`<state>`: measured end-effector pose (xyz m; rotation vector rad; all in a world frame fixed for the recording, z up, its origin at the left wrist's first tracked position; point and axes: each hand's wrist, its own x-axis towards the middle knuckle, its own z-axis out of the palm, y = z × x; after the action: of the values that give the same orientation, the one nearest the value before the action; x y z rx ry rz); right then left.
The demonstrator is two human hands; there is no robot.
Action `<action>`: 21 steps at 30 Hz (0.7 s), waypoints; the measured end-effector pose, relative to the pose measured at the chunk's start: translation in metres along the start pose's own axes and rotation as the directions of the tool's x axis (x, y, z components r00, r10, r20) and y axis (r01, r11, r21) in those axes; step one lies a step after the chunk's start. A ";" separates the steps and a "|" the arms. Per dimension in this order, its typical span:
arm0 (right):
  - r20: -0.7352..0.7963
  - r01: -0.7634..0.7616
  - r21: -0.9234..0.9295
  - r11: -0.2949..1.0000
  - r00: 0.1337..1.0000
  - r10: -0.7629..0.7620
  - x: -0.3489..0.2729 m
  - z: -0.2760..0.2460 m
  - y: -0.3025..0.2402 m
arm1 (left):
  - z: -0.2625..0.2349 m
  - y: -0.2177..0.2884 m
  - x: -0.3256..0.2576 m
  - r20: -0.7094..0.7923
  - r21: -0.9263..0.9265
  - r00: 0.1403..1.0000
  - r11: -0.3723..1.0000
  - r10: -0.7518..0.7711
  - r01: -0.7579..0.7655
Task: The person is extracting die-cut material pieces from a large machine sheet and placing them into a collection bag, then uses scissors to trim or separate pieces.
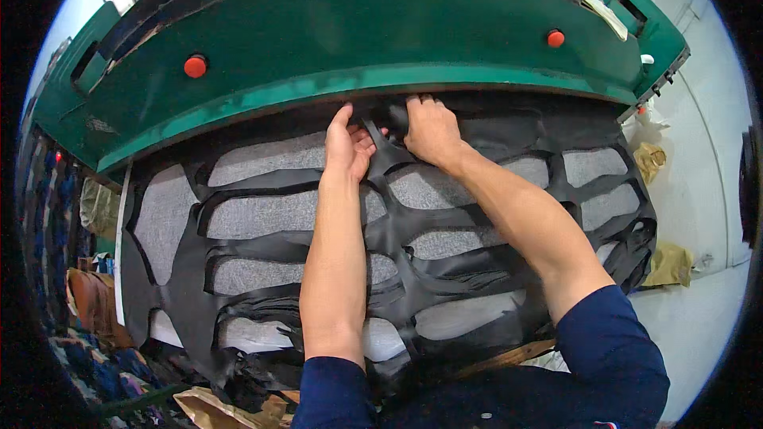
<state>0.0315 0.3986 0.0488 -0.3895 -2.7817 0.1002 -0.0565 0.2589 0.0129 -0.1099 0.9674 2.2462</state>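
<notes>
A black leather-like sheet (401, 218), cut through with several large openings, lies over a grey textured bed in front of me. At its far side, my right hand (431, 131) is closed on a bunched part of the sheet, under the edge of a green machine. Just left of it is my left hand (350, 147), palm turned up, thumb raised apart from loosely curled fingers. A narrow black strip of the sheet crosses in front of its fingertips. What lies beyond the fingers, in the dark gap, is hidden.
The green machine beam (358, 32) spans the far side, with a red button (195, 66) at left and another red button (555, 38) at right. Brown paper (668, 264) lies at the right, a brown bundle (95, 302) at the left. A white wall (699, 127) stands right.
</notes>
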 end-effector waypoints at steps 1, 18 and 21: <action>-0.022 -0.026 0.035 0.999 0.999 0.027 -0.002 -0.003 0.000 | -0.001 0.000 -0.002 0.001 0.002 1.000 1.000 -0.009 0.009; -0.244 -0.145 0.797 0.587 0.811 0.532 -0.055 -0.027 0.083 | 0.065 -0.041 -0.035 0.198 0.656 0.760 0.492 0.619 -0.572; -0.144 -0.150 0.819 0.554 0.881 0.451 -0.050 -0.026 0.049 | 0.053 -0.055 -0.031 0.376 0.582 0.888 0.678 0.265 -0.449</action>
<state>0.0979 0.4326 0.0520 -0.5707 -1.9984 1.1941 0.0111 0.3042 0.0278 0.7464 1.6824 2.0236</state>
